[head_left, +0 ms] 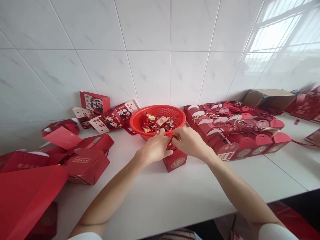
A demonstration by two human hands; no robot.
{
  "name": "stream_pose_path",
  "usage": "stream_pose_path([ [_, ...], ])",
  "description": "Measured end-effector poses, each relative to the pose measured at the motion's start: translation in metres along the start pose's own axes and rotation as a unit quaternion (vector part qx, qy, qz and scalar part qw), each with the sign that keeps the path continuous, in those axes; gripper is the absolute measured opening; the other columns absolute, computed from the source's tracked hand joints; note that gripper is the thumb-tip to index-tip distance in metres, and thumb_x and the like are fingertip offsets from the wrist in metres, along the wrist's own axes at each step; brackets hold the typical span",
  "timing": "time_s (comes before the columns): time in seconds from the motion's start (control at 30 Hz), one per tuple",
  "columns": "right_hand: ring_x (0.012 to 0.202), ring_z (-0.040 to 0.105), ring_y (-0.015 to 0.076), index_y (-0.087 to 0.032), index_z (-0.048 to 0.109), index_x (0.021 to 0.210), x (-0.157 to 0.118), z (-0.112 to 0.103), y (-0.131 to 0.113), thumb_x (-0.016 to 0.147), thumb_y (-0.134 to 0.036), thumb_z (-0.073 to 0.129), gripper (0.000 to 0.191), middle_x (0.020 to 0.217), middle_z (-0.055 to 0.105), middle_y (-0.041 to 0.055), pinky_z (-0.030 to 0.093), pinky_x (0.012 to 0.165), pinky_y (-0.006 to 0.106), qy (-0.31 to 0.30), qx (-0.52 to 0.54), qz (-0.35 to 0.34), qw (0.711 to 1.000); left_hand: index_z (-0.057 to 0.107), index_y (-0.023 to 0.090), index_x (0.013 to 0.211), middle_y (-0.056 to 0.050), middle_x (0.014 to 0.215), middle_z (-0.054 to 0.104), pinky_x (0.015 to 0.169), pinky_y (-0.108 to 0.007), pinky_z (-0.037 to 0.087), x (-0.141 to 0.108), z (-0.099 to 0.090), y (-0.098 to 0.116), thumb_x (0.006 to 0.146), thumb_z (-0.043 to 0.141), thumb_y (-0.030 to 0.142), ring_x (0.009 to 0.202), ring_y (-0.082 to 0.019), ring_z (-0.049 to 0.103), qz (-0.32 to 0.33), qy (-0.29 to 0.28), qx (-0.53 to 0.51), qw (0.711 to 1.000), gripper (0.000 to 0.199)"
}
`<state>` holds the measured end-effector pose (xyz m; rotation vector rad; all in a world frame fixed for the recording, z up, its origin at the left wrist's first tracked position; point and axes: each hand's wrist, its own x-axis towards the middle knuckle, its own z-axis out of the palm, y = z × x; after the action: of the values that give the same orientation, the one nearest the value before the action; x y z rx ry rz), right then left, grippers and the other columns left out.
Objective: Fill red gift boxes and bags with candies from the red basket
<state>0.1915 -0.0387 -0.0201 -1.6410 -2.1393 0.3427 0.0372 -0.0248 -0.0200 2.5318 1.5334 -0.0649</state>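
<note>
A small red box [176, 162] with a gold pattern stands on the white table, in front of a red plastic basket [158, 109] that holds wrapped candies [160, 122]. My left hand [155, 146] is at the top left of the box, its thumb over the box top and its fingers bent. Closed at the top right of the box, my right hand [188, 141] pinches something dark red that is too small to make out, perhaps part of the box's top. The fingers hide most of the box's upper side.
Rows of red boxes [237, 130] with cord handles stand at the right, before an open cardboard box [268, 95]. Loose red boxes [86, 165] and printed boxes [96, 103] lie at the left. A tiled wall [150, 73] rises behind the table [150, 203].
</note>
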Motion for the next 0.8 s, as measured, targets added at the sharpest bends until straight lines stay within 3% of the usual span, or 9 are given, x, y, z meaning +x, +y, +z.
stream_pose_path([
  [0.1,0.057,0.036,0.0125,-0.022,0.033,0.063,-0.003,-0.003,0.001,0.082,-0.013,0.053,0.029,0.061,0.046,-0.0029,0.024,0.052,0.029,0.008,0.009,0.0,1.0,0.067,0.021,0.091,-0.011,0.111,0.059,0.065,-0.035,0.05,0.0,-0.001,-0.003,0.089,0.06,0.032,0.079,-0.025,0.065,0.013,-0.003,-0.018,1.0,0.014],
  [0.17,0.057,0.037,0.0119,-0.022,0.035,0.063,-0.005,-0.009,0.005,0.083,-0.014,0.054,0.029,0.06,0.047,-0.0037,0.026,0.053,0.028,0.028,0.044,0.001,0.999,0.069,0.023,0.099,-0.009,0.111,0.062,0.072,-0.037,0.053,-0.001,-0.003,-0.009,0.089,0.062,0.047,0.086,-0.027,0.067,0.045,0.002,-0.073,0.996,0.027],
  [0.23,0.056,0.04,0.0111,-0.021,0.04,0.064,-0.009,-0.02,0.012,0.085,-0.017,0.055,0.026,0.06,0.049,-0.0041,0.03,0.054,0.027,0.072,0.102,-0.003,0.992,0.069,0.026,0.114,-0.009,0.123,0.064,0.085,-0.04,0.055,-0.003,-0.007,-0.015,0.086,0.063,0.063,0.104,-0.031,0.066,0.09,0.042,-0.145,0.984,0.047],
  [0.3,0.055,0.045,0.0105,-0.021,0.048,0.068,-0.017,-0.038,0.021,0.088,-0.019,0.056,0.021,0.062,0.054,-0.0037,0.034,0.054,0.026,0.134,0.165,-0.007,0.977,0.064,0.029,0.13,-0.009,0.141,0.058,0.1,-0.041,0.052,-0.005,-0.011,-0.018,0.085,0.062,0.07,0.123,-0.032,0.06,0.132,0.107,-0.214,0.962,0.062],
  [0.37,0.053,0.05,0.0099,-0.02,0.056,0.073,-0.027,-0.063,0.032,0.09,-0.021,0.057,0.018,0.063,0.058,-0.0028,0.037,0.053,0.026,0.21,0.212,0.0,0.954,0.061,0.029,0.136,-0.008,0.15,0.052,0.109,-0.04,0.048,-0.007,-0.014,-0.019,0.088,0.061,0.068,0.132,-0.031,0.055,0.16,0.174,-0.265,0.935,0.063],
  [0.47,0.048,0.052,0.008,-0.018,0.062,0.077,-0.044,-0.108,0.054,0.09,-0.016,0.06,0.013,0.066,0.065,-0.0003,0.041,0.052,0.026,0.361,0.244,0.032,0.899,0.068,0.025,0.128,-0.008,0.143,0.059,0.11,-0.037,0.049,-0.005,-0.016,-0.019,0.091,0.061,0.063,0.131,-0.029,0.057,0.176,0.238,-0.293,0.909,0.053],
  [0.6,0.053,0.06,0.0076,-0.014,0.063,0.082,-0.059,-0.165,0.095,0.091,-0.009,0.063,0.01,0.075,0.073,0.0073,0.045,0.055,0.029,0.534,0.235,0.1,0.806,0.074,0.021,0.114,-0.008,0.129,0.068,0.106,-0.037,0.053,0.014,-0.014,-0.031,0.088,0.065,0.059,0.121,-0.028,0.064,0.151,0.284,-0.298,0.899,0.046],
  [0.7,0.062,0.066,0.0091,-0.01,0.068,0.093,-0.067,-0.196,0.138,0.092,-0.009,0.063,0.005,0.09,0.076,0.0176,0.044,0.057,0.032,0.569,0.18,0.147,0.789,0.075,0.021,0.103,-0.008,0.122,0.071,0.102,-0.037,0.056,0.036,-0.009,-0.05,0.084,0.064,0.059,0.113,-0.028,0.068,0.105,0.32,-0.293,0.895,0.044],
  [0.8,0.058,0.064,0.0069,-0.008,0.071,0.096,-0.076,-0.216,0.191,0.094,-0.008,0.059,0.012,0.092,0.077,0.0208,0.042,0.054,0.031,0.581,0.104,0.192,0.784,0.075,0.02,0.094,-0.009,0.114,0.074,0.1,-0.037,0.057,0.059,0.0,-0.068,0.079,0.064,0.063,0.109,-0.029,0.069,0.06,0.326,-0.295,0.896,0.046],
])
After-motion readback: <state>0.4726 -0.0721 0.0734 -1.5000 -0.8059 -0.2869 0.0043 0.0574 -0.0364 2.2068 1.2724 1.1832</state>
